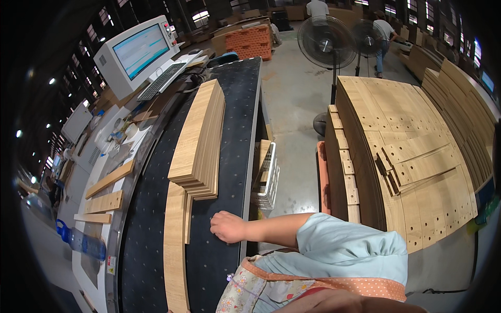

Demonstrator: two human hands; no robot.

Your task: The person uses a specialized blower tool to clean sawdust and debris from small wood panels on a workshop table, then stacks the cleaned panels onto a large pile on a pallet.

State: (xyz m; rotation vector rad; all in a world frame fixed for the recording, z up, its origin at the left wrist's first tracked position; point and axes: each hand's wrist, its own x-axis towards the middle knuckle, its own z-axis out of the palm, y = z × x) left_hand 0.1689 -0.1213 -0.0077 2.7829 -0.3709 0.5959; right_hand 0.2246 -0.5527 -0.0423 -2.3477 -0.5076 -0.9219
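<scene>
A long light wooden board lies lengthwise on the black dotted work table, reaching the lower edge of the view. At its near end a little of my left hand shows, its fingertips at the board's sides; the rest is out of view. My right hand is curled closed over the table, right of the board and apart from it, with nothing visible in it. Just beyond, a neat stack of wooden boards stands on the table, overlapping the long board's far end. A narrower board lies alongside that board.
Left of the black table are loose wood pieces and a blue water bottle. A monitor and keyboard stand at the far left. Drilled panels are piled to the right, near a floor fan.
</scene>
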